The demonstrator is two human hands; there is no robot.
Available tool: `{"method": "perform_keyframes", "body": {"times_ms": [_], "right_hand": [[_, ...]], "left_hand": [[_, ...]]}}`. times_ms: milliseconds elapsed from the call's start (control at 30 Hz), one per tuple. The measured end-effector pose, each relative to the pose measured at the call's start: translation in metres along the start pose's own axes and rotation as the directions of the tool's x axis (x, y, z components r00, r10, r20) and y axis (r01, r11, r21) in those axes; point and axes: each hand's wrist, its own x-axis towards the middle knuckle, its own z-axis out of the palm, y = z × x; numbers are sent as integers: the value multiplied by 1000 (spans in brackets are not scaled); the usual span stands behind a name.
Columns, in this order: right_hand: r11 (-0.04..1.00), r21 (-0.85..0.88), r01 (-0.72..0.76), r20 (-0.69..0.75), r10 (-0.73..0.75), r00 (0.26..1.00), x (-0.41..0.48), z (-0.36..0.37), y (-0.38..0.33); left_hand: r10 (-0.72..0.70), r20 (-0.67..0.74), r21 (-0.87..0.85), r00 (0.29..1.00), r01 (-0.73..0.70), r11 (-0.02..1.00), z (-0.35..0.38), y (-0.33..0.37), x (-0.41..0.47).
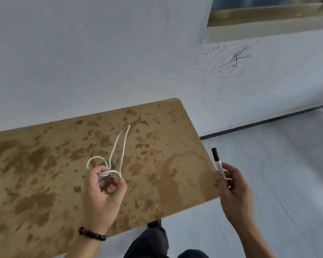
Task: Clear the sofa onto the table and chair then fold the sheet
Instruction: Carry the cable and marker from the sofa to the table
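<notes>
Cable [105, 173] sits gripped in curled fingers [96, 172] of the left hand [103, 194] above the desk [45, 164], while the right hand [235, 190] pinches a marker [217, 162].

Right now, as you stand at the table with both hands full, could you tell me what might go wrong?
1. The right hand holds the marker past the edge of the table, above the floor; a slip would likely drop it there.
2. The left hand grips the white cable in a loose bundle, one long loop sticking out; it may uncoil or snag when set down.
3. Laid near that edge, the marker could roll off.
</notes>
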Motion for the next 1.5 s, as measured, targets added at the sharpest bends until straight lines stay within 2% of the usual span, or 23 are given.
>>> {"method": "perform_keyframes", "body": {"times_ms": [167, 267, 333, 500, 600, 767, 867, 933, 1033, 1100, 1167, 1233, 1300, 1400, 1500], "right_hand": [[998, -30, -56, -22, 55, 998, 97, 29, -16], [996, -25, -88, 16, 89, 996, 153, 55, -4], [993, -33, -117, 62, 119, 991, 185, 72, 5], [973, -131, -189, 232, 215, 949, 304, 133, 37], [966, -216, -139, 292, 200, 935, 364, 172, 53], [951, -308, -36, 352, 149, 924, 443, 234, 72], [938, -340, 63, 461, 108, 881, 465, 259, 82], [917, -375, 139, 520, 85, 850, 468, 263, 92], [915, -368, 164, 549, 72, 833, 470, 261, 101], [911, -379, 163, 581, 97, 808, 475, 260, 100], [895, -407, 182, 625, 127, 770, 478, 257, 94], [881, -424, 208, 660, 143, 737, 476, 252, 85], [874, -435, 215, 661, 147, 736, 468, 243, 70], [877, -426, 220, 614, 101, 783, 442, 220, 41], [905, -357, 233, 537, -5, 844, 400, 186, 11]], "left_hand": [[-26, 88, 53, 996, 21, 998, 70, -6, 103], [-64, 130, 85, 989, 53, 995, 119, -26, 153], [-63, 142, 139, 988, 43, 989, 151, -38, 179], [-163, 166, 295, 973, 109, 949, 241, -79, 249], [-186, 210, 450, 960, 74, 890, 283, -106, 285], [-248, 245, 550, 937, 76, 832, 333, -145, 320], [-244, 348, 617, 905, -25, 787, 350, -158, 322], [-245, 373, 666, 895, -75, 742, 357, -165, 319], [-398, 301, 792, 867, 5, 611, 365, -168, 324], [-476, 281, 874, 833, -17, 486, 367, -164, 333], [-511, 306, 899, 803, -66, 434, 365, -155, 339], [-503, 338, 885, 795, -86, 458, 360, -141, 340], [-440, 333, 851, 834, -64, 521, 349, -120, 338], [-299, 251, 739, 921, 17, 673, 321, -81, 325], [-164, 181, 603, 970, 23, 797, 278, -40, 293]]}}
